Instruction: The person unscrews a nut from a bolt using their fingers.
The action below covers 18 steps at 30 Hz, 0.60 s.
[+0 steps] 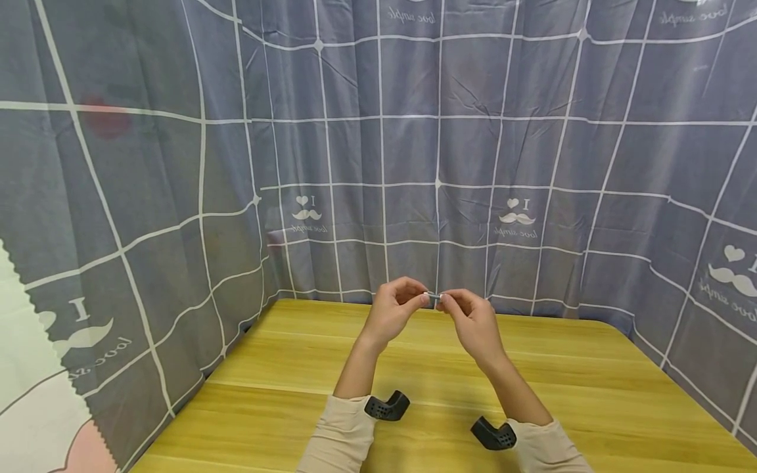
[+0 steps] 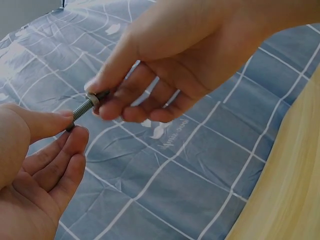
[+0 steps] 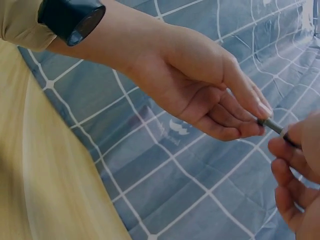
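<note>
Both hands meet over the far edge of the table in the head view, with a small metal bolt (image 1: 434, 296) stretched between their fingertips. My left hand (image 1: 390, 312) pinches one end of it between thumb and fingers. At the other end, my right hand (image 1: 473, 322) pinches it beside a nut-like ring (image 2: 93, 98). Threads show along the bare middle of the bolt (image 2: 81, 109) in the left wrist view. The right wrist view has the same bolt (image 3: 272, 126) slanting between the two hands, its ends hidden by the fingertips.
A yellow wood-grain table (image 1: 426, 368) lies below the hands. Grey-blue curtains (image 1: 408, 151) with white grid lines hang behind it and at both sides. Black wrist mounts (image 1: 387, 406) sit at both sleeve cuffs.
</note>
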### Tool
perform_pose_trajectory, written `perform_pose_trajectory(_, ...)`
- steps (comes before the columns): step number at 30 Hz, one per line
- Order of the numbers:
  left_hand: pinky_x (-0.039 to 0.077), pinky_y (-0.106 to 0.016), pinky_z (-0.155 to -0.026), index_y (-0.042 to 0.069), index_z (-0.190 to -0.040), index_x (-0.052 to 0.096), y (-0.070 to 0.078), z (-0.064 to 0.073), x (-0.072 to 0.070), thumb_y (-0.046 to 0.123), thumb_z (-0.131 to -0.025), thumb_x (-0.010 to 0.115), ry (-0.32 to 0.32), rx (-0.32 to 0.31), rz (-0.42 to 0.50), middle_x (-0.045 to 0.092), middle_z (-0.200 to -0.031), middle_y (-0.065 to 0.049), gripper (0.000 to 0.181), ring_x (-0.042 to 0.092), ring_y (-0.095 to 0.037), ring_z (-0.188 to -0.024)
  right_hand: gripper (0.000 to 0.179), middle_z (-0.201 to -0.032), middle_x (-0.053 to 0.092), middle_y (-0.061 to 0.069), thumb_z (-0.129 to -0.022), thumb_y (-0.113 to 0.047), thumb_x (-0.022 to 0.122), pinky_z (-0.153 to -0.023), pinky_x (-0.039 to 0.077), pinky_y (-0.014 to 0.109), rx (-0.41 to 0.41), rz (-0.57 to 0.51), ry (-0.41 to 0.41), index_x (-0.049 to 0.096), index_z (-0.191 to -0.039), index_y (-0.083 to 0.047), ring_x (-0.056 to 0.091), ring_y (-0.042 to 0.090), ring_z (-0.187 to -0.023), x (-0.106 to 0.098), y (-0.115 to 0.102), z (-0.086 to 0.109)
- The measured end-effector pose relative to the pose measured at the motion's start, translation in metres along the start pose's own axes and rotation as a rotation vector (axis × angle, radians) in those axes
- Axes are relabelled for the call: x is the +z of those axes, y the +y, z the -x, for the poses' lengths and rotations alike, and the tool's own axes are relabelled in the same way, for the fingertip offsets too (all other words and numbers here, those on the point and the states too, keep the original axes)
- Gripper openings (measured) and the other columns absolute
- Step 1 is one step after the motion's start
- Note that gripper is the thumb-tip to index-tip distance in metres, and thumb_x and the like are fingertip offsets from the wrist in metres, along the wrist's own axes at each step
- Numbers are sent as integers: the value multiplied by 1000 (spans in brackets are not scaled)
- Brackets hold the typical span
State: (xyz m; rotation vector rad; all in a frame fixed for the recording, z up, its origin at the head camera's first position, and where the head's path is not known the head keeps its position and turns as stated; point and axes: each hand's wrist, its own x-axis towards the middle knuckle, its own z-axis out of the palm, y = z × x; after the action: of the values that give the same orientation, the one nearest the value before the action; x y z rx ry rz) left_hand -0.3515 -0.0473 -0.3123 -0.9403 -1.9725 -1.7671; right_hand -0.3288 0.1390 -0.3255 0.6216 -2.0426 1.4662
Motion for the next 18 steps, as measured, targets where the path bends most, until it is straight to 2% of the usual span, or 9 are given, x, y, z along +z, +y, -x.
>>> perform_pose_trajectory(3,56,-40,-82,-9,-108,70,0,1,-1,-1,-99,68,16,1,9,70,-102,-26,12,67,-49,-96,15,-106,72,12,-102,-8,68,-85,55,30,-55,-4,2,72,-114,0,69,25,-96,0,-2,0)
perform_pose_trajectory(8,55,-39,-80,-6,-108,71,0,3,-2,4,-99,70,11,20,-3,72,-100,-17,14,67,-45,-94,23,-116,70,15,-96,-3,74,-95,54,48,-95,-8,-18,70,-119,-1,67,29,-107,1,-3,0)
perform_pose_trajectory(10,56,-39,-79,-5,-107,72,0,2,-3,5,-99,70,11,27,-9,72,-99,-16,13,69,-41,-93,27,-119,69,16,-97,-6,74,-95,53,51,-85,-7,-20,68,-122,-1,67,31,-109,2,-2,-1)
perform_pose_trajectory(14,57,-39,-80,-3,-105,72,0,2,-2,4,-99,70,15,32,-4,72,-98,-15,10,69,-37,-91,26,-116,71,14,-101,-15,70,-91,55,36,-32,0,2,68,-124,-2,69,28,-106,2,-2,0)
perform_pose_trajectory(18,57,-47,-84,-2,-105,72,0,2,-1,3,-99,70,10,29,8,72,-99,-17,9,68,-45,-94,20,-105,73,17,-103,-14,67,-84,54,25,-13,-18,20,72,-116,1,70,27,-96,0,-1,0)
